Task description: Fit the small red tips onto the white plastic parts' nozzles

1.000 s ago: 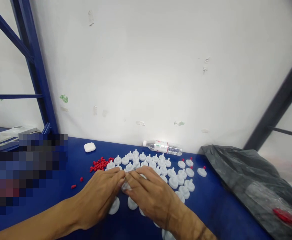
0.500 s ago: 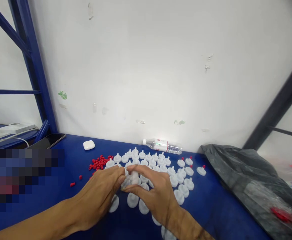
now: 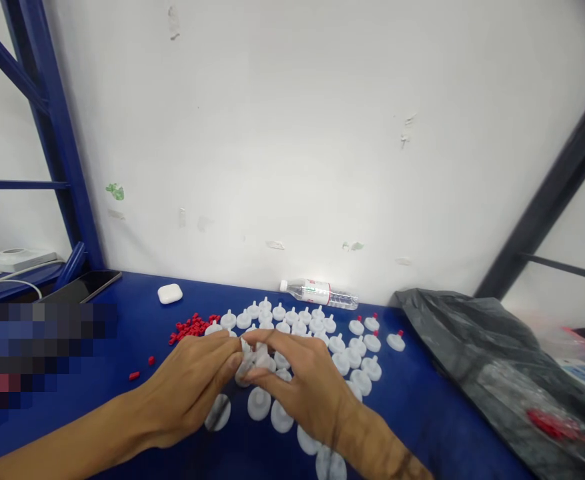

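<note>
My left hand [image 3: 192, 383] is closed, its thumb and fingertips pressed against whitish plastic. My right hand [image 3: 312, 383] curls thumb and forefinger around a white spouted cap [image 3: 262, 360]. The hands meet over the middle of the blue table, and fingers partly hide what is between them. Whether they grip one cap or two, I cannot tell. Many more white spouted caps [image 3: 317, 325] stand spout up behind and beside my hands. A pile of small red tips [image 3: 192, 325] lies beyond my left hand. Several caps at the right bear a red tip [image 3: 375, 316] on the spout.
A clear plastic bottle [image 3: 319, 293] lies along the wall. A white earbud case [image 3: 170, 294] and a dark phone [image 3: 89, 283] are at the back left. A grey plastic bag [image 3: 452, 340] covers the right side, with a clear bag of red pieces [image 3: 555, 423] on it.
The whole view has shifted slightly, so everything sits a little further left. Both hands keep their hold close together, with the whitish plastic between them turned a little.
</note>
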A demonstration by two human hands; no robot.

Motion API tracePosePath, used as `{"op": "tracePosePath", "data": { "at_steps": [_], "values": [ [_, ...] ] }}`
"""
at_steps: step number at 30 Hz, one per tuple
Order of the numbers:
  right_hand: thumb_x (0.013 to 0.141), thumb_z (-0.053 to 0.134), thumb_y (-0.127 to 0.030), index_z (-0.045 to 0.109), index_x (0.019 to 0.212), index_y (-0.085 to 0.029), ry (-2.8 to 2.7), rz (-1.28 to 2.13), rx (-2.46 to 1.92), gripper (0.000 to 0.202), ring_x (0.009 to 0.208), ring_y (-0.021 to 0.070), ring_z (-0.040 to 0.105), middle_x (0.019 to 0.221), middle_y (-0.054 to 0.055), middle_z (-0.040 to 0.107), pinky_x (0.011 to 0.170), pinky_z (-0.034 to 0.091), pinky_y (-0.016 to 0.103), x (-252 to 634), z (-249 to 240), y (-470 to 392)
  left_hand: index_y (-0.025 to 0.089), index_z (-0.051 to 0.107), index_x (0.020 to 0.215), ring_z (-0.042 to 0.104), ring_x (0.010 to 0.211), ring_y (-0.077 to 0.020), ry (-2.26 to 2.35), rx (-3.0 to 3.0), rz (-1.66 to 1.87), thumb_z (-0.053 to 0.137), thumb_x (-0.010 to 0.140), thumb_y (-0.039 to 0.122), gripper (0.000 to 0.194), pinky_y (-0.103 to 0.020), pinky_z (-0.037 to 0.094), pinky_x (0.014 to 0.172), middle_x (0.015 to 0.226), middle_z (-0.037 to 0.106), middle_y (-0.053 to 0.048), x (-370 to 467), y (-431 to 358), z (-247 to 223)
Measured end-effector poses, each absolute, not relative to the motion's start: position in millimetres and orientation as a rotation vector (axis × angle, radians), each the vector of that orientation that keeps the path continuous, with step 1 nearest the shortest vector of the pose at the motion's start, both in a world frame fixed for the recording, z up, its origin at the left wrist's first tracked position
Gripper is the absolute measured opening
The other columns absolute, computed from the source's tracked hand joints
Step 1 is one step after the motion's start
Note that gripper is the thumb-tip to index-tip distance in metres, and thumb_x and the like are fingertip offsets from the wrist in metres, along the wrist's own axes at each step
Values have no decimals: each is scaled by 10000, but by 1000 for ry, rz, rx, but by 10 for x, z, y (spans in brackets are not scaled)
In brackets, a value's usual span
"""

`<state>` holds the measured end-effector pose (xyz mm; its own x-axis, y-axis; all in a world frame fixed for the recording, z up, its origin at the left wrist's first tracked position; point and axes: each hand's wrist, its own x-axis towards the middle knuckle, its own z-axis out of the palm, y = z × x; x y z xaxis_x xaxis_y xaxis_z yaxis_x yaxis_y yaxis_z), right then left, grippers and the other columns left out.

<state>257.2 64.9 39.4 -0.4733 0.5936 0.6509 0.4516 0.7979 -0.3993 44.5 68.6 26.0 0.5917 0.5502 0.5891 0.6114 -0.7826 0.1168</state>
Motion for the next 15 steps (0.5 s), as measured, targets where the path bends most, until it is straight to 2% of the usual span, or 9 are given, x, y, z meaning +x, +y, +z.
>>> {"op": "tracePosePath", "data": {
  "at_steps": [3, 8, 11, 15],
  "values": [
    [950, 566, -221, 631, 1167, -269, -2207, 150, -815, 232, 1018, 188, 677, 1150, 24, 680, 931, 559, 336, 2769, 462, 786, 217, 538, 803, 525, 623, -173, -1158, -2704, -949, 217, 1019, 213, 387, -323, 418, 618, 691, 580, -11, 423, 737, 320],
    [925, 624, -258, 665, 993, -225, -2015, -191, -1099, 86, 977, 207, 658, 1013, 26, 705, 912, 515, 365, 3313, 500, 1119, 193, 594, 826, 502, 742, -206, -1396, -2486, -850, 242, 1032, 313, 425, -347, 408, 683, 727, 584, -29, 327, 875, 423],
    [920, 627, -283, 678, 972, -222, -1941, -351, -1263, 95, 1020, 236, 639, 1032, 43, 717, 927, 479, 383, 3579, 488, 1262, 189, 598, 861, 497, 871, -233, -1502, -2420, -763, 289, 1023, 336, 379, -348, 423, 703, 831, 633, -51, 271, 975, 443],
    [931, 592, -331, 707, 950, -213, -1960, -471, -1512, 165, 971, 254, 625, 999, 71, 706, 851, 460, 376, 3749, 478, 1342, 184, 617, 952, 502, 979, -253, -1530, -2326, -661, 337, 1008, 313, 313, -335, 446, 691, 962, 661, -70, 201, 1084, 419]
  ]
}}
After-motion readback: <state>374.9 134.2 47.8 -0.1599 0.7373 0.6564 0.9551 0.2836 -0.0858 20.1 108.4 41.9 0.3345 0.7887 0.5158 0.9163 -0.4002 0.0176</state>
